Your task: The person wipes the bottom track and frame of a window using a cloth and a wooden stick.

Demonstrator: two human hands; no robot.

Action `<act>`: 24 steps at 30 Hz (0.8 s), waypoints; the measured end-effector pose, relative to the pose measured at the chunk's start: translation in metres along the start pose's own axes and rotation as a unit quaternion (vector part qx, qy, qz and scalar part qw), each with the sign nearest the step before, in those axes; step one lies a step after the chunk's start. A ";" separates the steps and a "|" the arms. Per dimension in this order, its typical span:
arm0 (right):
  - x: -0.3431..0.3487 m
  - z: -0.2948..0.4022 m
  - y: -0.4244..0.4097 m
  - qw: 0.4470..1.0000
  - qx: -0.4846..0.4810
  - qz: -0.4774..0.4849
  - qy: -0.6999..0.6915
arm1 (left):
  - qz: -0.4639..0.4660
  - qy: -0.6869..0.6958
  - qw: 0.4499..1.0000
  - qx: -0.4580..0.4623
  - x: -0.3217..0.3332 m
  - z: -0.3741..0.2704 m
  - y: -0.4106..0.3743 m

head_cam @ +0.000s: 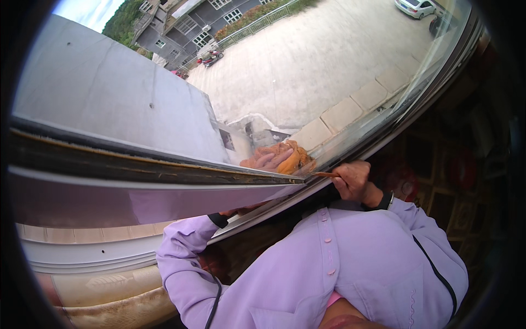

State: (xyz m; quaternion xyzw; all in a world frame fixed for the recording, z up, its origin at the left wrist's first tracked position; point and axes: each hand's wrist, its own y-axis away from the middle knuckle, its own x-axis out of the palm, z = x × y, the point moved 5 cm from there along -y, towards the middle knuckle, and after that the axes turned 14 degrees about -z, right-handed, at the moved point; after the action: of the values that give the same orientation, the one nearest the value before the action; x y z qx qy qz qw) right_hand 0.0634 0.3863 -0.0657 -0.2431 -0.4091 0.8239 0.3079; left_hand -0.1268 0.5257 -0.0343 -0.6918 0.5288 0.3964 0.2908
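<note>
My left arm reaches behind the edge of a window sash. My left hand shows through the glass, its fingers spread over a bunched orange-brown cloth near the sash's lower corner. The sash frame hides part of that hand and its wrist. My right hand is closed beside the same corner, at the window frame. From its fingers a narrow orange-brown strip points toward the cloth; I cannot tell whether the two are joined.
Left of me are a white sill track and a patterned cream fabric. Outside the window are a grey wall, a tiled ledge, a concrete yard, a parked motorcycle and a white car.
</note>
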 end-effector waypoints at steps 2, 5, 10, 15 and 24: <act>0.001 0.006 -0.003 1.000 -0.004 0.013 -0.012 | 0.024 0.167 0.982 -0.085 0.031 0.018 -0.032; -0.002 0.002 0.000 1.000 -0.006 0.008 0.018 | 0.025 0.259 0.962 -0.081 0.005 -0.046 -0.093; 0.014 0.014 0.003 1.000 -0.006 0.017 0.017 | -0.027 0.043 0.973 0.225 0.045 -0.027 -0.148; 0.029 0.034 0.010 1.000 -0.003 0.009 0.021 | -0.065 0.109 0.960 0.250 0.055 -0.022 -0.148; 0.013 0.034 0.027 0.998 -0.036 0.045 -0.001 | -0.075 0.035 0.987 0.138 0.040 0.004 -0.029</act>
State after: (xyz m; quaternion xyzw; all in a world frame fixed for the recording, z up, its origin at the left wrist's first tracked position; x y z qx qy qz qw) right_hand 0.0241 0.3644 -0.0714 -0.2715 -0.4269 0.8220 0.2615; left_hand -0.0945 0.5169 -0.0709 -0.6961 0.5352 0.2720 0.3938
